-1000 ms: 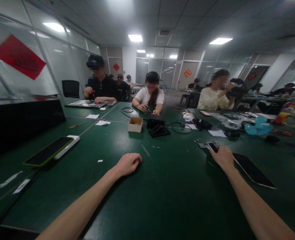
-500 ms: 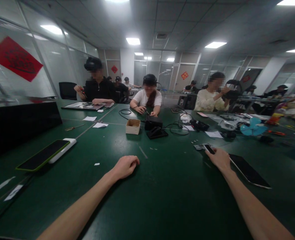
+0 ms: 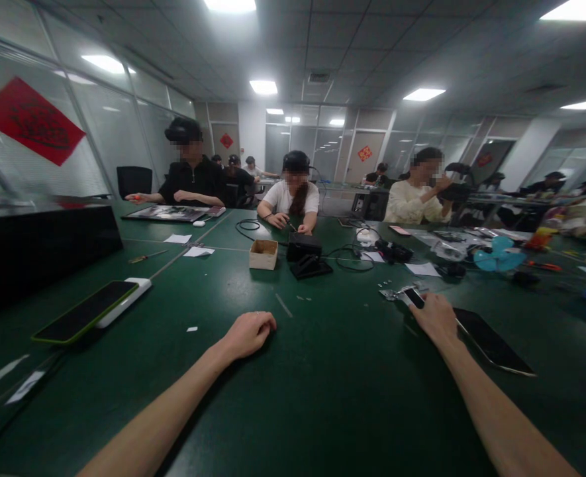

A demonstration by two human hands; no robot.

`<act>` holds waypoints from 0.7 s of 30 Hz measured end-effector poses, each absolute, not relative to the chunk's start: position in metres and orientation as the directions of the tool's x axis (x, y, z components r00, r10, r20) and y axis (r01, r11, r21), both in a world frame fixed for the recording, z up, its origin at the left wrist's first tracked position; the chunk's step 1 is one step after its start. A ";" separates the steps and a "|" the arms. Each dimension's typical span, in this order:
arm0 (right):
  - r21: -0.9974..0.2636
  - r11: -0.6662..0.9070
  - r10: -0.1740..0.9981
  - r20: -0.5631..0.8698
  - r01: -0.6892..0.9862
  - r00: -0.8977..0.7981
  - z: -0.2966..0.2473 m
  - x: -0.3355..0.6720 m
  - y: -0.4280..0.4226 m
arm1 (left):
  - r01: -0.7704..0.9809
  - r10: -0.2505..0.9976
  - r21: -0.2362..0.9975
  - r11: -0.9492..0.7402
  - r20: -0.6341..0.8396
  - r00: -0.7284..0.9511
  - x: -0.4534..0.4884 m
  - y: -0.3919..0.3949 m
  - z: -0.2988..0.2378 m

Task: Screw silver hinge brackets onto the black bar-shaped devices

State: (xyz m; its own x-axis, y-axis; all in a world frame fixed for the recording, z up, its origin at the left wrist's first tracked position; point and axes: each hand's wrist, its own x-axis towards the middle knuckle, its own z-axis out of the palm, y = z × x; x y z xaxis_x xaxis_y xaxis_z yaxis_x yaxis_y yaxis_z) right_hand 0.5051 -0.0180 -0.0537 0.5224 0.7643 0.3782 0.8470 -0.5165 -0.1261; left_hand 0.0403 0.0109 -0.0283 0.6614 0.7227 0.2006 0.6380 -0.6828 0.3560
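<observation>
My left hand lies on the green table with its fingers curled in; nothing shows in them. Over to the right, my right hand grips a small rectangular piece, black on top with a pale silvery edge. Its exact kind is not clear. Just beyond its tip lie small silvery scraps. A thin dark tablet-like slab with a light edge lies flat beside my right wrist, partly behind the hand.
A small open box and a black device on a stand sit ahead. At left are a green-edged phone, a white block, a screwdriver and a large black panel. A blue fan is far right. Co-workers sit opposite.
My right hand has shifted slightly with the small piece; my left hand stays in place. The co-worker at far left has lowered a hand with a red-handled tool outward. The view has tilted a little.
</observation>
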 end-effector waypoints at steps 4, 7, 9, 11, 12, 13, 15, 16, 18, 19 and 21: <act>-0.119 -0.511 0.757 0.406 0.851 0.512 -0.049 0.501 -0.021 | 0.636 0.720 0.354 -0.686 0.204 0.663 0.040 0.012 -0.030; -0.091 -0.503 0.773 0.397 0.859 0.495 -0.044 0.497 -0.023 | 0.628 0.716 0.360 -0.690 0.211 0.666 0.040 0.012 -0.030; -0.051 -0.493 0.786 0.402 0.869 0.470 -0.041 0.495 -0.024 | 0.626 0.715 0.363 -0.690 0.209 0.667 0.040 0.012 -0.030; -0.006 -0.484 0.796 0.412 0.875 0.443 -0.039 0.494 -0.026 | 0.628 0.717 0.362 -0.688 0.208 0.665 0.040 0.011 -0.029; 0.014 -0.480 0.801 0.415 0.877 0.432 -0.037 0.494 -0.026 | 0.629 0.717 0.361 -0.688 0.207 0.665 0.040 0.011 -0.028; 0.028 -0.478 0.805 0.415 0.878 0.425 -0.036 0.493 -0.027 | 0.629 0.717 0.360 -0.689 0.207 0.666 0.040 0.010 -0.028; 0.049 -0.475 0.812 0.409 0.879 0.416 -0.034 0.492 -0.027 | 0.629 0.716 0.358 -0.690 0.205 0.667 0.040 0.010 -0.026; 0.056 -0.475 0.815 0.404 0.878 0.415 -0.033 0.492 -0.028 | 0.629 0.715 0.358 -0.690 0.204 0.668 0.040 0.010 -0.026; 0.067 -0.474 0.820 0.395 0.878 0.414 -0.031 0.491 -0.028 | 0.631 0.717 0.358 -0.688 0.199 0.668 0.040 0.009 -0.024; 0.069 -0.474 0.822 0.392 0.878 0.413 -0.031 0.491 -0.028 | 0.632 0.718 0.359 -0.686 0.197 0.668 0.040 0.009 -0.024; 0.070 -0.474 0.823 0.389 0.878 0.413 -0.029 0.490 -0.029 | 0.632 0.718 0.362 -0.686 0.194 0.668 0.040 0.008 -0.023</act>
State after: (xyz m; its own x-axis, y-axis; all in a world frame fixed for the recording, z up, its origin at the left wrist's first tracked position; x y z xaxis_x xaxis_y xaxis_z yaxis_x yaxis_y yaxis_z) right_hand 0.4900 -0.0291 -0.0293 0.4133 0.8235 0.3887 0.8780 -0.4736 0.0696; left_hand 0.0404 0.0085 -0.0234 0.6683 0.7181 0.1940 0.6317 -0.6856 0.3618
